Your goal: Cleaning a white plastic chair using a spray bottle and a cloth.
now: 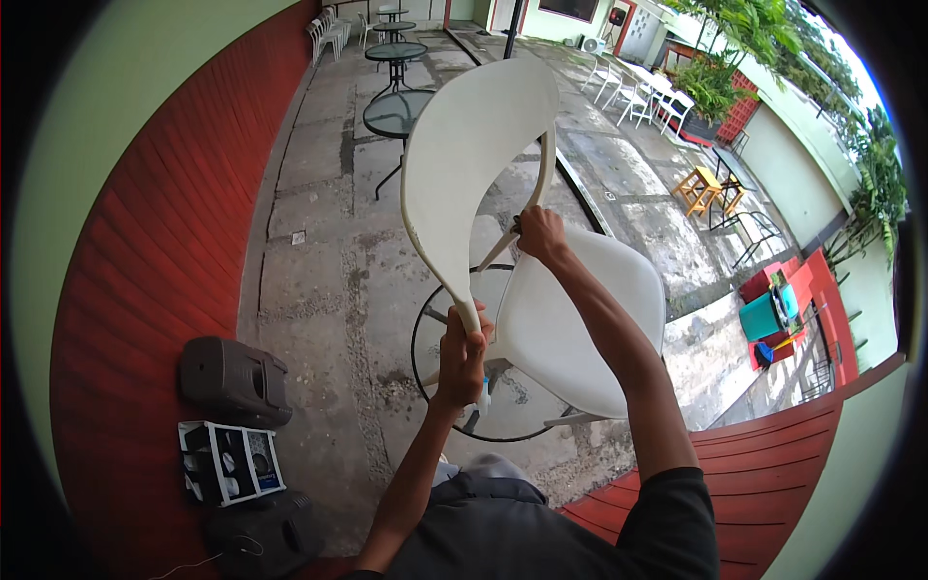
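A white plastic chair (580, 319) is tilted in front of me, its curved backrest (464, 138) rising away from me. My left hand (464, 355) grips the lower end of the backrest frame on the near side. On the far side, my right hand (540, 232) is closed around the frame where it meets the seat. Beneath the chair, partly covered by it, stands a round glass-topped table (415, 341) with a dark rim. A small light blue and clear item (484, 395) shows just beside my left wrist; I cannot tell what it is.
Round glass tables (399, 112) stand in a row ahead, near stacked white chairs (330, 32). Black loudspeakers (235, 380) and a white-framed crate (230, 464) are by the red wall at left. At right are yellow stools (698, 190), white chairs (629, 98) and a teal bin (761, 317).
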Motion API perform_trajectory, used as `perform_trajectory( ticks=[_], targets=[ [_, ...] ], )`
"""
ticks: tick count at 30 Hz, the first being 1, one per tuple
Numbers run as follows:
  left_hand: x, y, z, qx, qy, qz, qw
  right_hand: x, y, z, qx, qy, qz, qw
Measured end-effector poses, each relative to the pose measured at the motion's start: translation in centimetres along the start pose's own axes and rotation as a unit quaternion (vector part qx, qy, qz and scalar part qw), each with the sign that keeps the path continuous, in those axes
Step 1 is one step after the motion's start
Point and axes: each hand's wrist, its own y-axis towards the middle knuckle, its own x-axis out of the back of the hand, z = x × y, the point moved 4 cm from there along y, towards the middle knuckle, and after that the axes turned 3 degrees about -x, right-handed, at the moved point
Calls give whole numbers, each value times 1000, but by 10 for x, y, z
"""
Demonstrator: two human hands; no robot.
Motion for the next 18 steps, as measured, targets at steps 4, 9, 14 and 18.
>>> perform_trajectory(
  ticks=[4, 9, 14, 18],
  targets=[
    [-4, 1, -3, -12, 13, -4, 1000, 2, 1, -20, -12, 27, -25, 999],
    [6, -6, 13, -26, 25, -85, 996, 34, -16, -56, 18, 231, -121, 965],
    [9, 1, 20, -60, 19, -234, 970, 10, 1, -133, 35, 372, -104, 922],
    [20, -5, 20, -84, 19, -341, 936, -14, 22, -125, 73, 546, 51, 833]
  ],
)
